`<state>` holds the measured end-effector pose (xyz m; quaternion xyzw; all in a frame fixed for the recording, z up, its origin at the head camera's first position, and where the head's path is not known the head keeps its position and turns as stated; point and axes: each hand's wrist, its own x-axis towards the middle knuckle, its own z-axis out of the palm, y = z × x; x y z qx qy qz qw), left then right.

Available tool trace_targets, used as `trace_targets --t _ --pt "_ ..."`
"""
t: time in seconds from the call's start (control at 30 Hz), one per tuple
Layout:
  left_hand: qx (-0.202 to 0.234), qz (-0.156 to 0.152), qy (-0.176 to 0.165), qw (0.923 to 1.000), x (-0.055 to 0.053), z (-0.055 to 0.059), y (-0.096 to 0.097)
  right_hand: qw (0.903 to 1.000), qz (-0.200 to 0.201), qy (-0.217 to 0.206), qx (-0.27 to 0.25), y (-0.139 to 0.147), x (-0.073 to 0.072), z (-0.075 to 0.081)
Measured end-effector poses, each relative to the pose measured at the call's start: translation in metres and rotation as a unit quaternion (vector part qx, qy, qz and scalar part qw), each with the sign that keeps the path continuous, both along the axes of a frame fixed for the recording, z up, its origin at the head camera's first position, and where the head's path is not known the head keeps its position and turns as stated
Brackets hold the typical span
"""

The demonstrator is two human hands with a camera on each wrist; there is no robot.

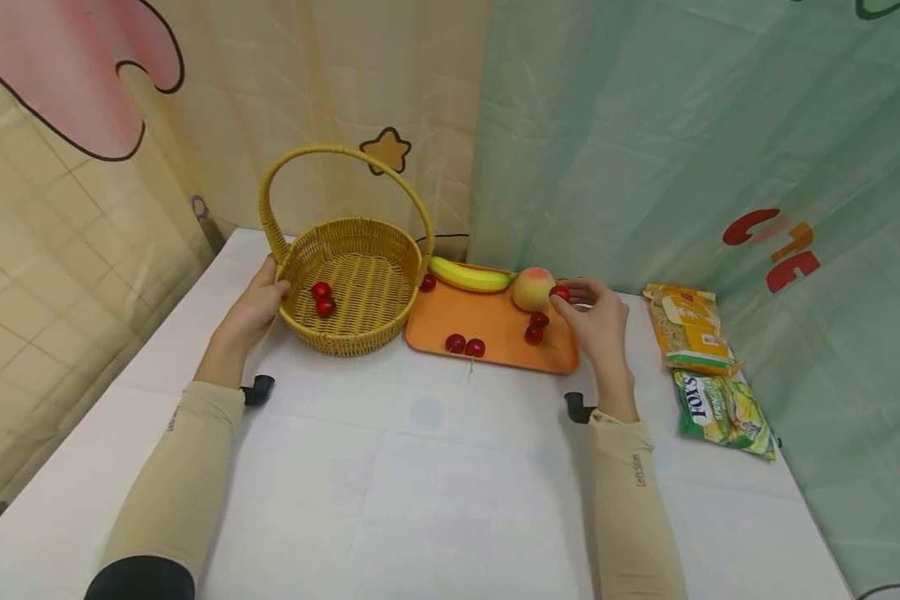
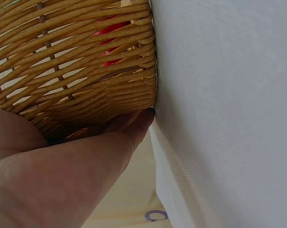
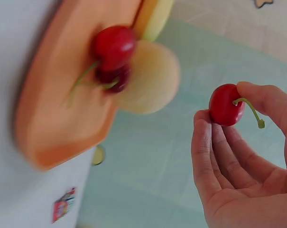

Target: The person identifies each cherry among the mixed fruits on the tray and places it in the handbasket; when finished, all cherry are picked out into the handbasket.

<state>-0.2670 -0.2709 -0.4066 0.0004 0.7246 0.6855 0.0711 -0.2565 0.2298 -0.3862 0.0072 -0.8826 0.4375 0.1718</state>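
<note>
A wicker basket (image 1: 347,343) with a tall arched handle stands at the back left of the table, two red cherries (image 1: 322,298) inside it. My left hand (image 1: 253,307) holds the basket by its left side, near the foot of the handle. In the left wrist view the woven wall (image 2: 81,57) hides part of the fingers. Between thumb and fingertips my right hand (image 1: 598,323) pinches a cherry (image 3: 226,105) with a green stem, above the right end of an orange tray (image 1: 487,321). Several more cherries (image 1: 465,345) lie on that tray.
A banana (image 1: 468,277) and a peach (image 1: 532,290) lie along the tray's back edge. To the right are a yellow snack packet (image 1: 692,329) and a green candy bag (image 1: 723,412). Curtains (image 1: 607,142) hang behind the white table (image 1: 405,483).
</note>
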Motion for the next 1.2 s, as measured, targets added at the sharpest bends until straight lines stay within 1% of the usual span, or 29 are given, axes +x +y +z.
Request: trace_targets --t 0.13,0.3,0.4,0.5,0.7,0.77,0.93,1.03,1.13,1.2 --pt "-0.002 0.001 0.001 1.0 -0.002 -0.003 0.0 0.9987 0.044 0.019 -0.017 -0.023 0.008 0.012" --pt "-0.012 0.009 0.005 0.9999 -0.007 -0.01 -0.004 0.9926 0.118 0.031 -0.003 -0.057 0.011 0.011" --pt "-0.014 0.01 0.008 0.9998 -0.009 -0.014 -0.006 0.9866 0.154 0.043 0.03 -0.075 0.012 0.012" --pt "-0.011 0.006 0.011 0.9999 -0.01 -0.015 -0.005 0.9798 0.183 0.056 0.059 -0.092 0.015 0.014" --pt "-0.008 0.006 0.012 0.9999 -0.011 -0.016 -0.005 0.9618 0.257 0.051 0.078 -0.126 0.017 0.018" --pt "-0.008 0.006 0.011 0.9999 -0.011 -0.016 -0.004 0.9578 0.271 0.048 0.081 -0.135 0.016 0.019" --pt "-0.007 0.006 0.012 0.9999 -0.011 -0.015 -0.005 0.9517 0.293 0.041 0.083 -0.16 0.015 0.024" --pt "-0.006 0.007 0.012 0.9999 -0.011 -0.015 -0.005 0.9464 0.303 0.043 0.103 -0.176 0.013 0.027" --pt "-0.004 0.008 0.016 0.9998 -0.012 -0.015 -0.005 0.9396 0.311 0.046 0.136 -0.191 0.012 0.029" --pt "-0.004 0.006 0.018 0.9998 -0.011 -0.015 -0.004 0.9366 0.311 0.05 0.152 -0.198 0.011 0.029"
